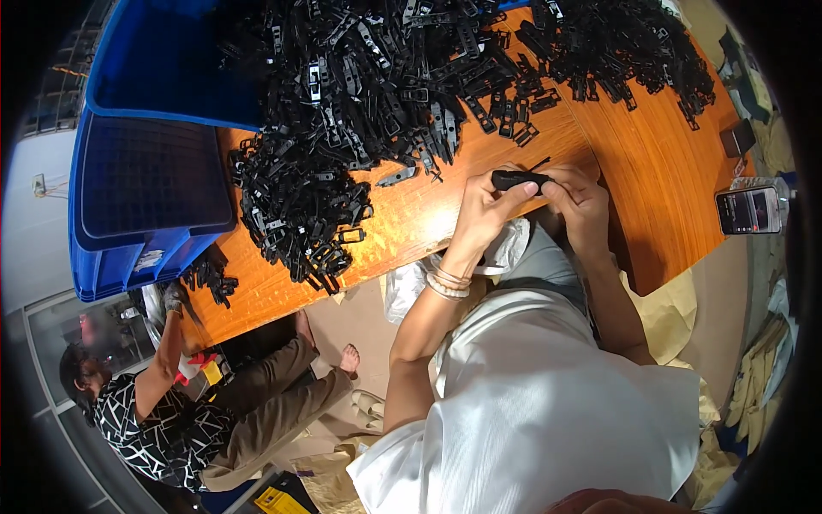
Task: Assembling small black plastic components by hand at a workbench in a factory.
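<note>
In front of me, over the table's near edge, both hands meet at one small black plastic part [511, 179], elongated with a rounded end. My left hand [481, 212] is closed on it, thumb pressed along its side. The fingers of my right hand [580, 204] pinch the part's right end. A thin dark sliver sticks up beside it; whether it belongs to the part I cannot make out. Nearest to my left hand on the wood lies a grey-black clip-like piece [397, 176], at the edge of a large heap of black plastic pieces [377, 77].
Smaller piles of black frame-like pieces [295, 206] and parts [616, 43] lie left and far right on the wooden table [668, 197]. Blue crates [154, 231] stand at left. A phone [748, 211] is propped at right. A co-worker [163, 420] sits at lower left.
</note>
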Available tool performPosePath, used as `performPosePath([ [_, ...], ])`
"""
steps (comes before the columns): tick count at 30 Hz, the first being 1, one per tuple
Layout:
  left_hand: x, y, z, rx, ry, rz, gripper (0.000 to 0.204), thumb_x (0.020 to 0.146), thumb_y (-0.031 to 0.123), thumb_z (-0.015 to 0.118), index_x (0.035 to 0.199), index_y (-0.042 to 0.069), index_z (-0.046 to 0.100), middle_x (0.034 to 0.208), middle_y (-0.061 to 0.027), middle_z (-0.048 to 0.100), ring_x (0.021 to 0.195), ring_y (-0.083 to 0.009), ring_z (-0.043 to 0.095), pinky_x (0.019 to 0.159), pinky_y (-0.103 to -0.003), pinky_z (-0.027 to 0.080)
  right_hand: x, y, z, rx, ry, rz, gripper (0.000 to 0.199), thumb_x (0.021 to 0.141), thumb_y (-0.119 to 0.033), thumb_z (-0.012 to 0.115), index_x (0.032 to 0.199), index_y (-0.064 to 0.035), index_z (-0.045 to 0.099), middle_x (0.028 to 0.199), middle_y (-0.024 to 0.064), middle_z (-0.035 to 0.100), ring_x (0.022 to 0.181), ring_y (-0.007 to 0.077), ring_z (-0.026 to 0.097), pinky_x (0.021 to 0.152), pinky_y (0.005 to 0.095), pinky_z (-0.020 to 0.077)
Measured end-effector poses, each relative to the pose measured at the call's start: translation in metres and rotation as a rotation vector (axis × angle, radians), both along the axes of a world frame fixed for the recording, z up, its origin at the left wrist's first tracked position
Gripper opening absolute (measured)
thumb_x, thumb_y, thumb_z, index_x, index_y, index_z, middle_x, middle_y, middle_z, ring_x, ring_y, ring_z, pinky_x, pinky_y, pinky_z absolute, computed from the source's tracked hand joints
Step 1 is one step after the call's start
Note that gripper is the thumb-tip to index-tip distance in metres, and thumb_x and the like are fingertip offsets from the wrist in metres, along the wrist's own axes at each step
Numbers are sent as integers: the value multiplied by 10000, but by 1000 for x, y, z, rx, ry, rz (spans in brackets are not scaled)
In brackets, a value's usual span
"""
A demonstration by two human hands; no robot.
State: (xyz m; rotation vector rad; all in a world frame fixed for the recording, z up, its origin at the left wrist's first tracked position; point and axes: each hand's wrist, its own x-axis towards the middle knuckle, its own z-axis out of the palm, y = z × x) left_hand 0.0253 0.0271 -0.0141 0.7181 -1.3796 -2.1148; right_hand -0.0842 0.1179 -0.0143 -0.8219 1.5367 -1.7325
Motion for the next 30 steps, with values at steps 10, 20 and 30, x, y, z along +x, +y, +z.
performPosePath([
  [10,-68,-99,4,-1264,-434,190,101,701,-14,574,793,-37,607,728,-152,553,644,-296,561,572,-334,432,-35,4,-10,38,-205,-200,191,831,-103,514,934,51,561,706,65,609,555,60,457,536,176,368],
  [20,-156,-140,-14,-1520,-332,81,154,660,0,546,800,-5,610,790,-154,578,714,-326,552,685,-386,450,-37,11,-7,135,-239,-148,184,826,-85,503,928,60,553,695,91,601,555,73,505,526,175,389],
  [30,-227,-154,-25,-1335,-549,216,67,619,46,597,669,4,608,791,-174,597,732,-348,575,671,-389,474,-24,28,-13,145,-228,-52,141,810,-43,479,881,51,556,708,87,593,591,103,549,520,196,424],
])
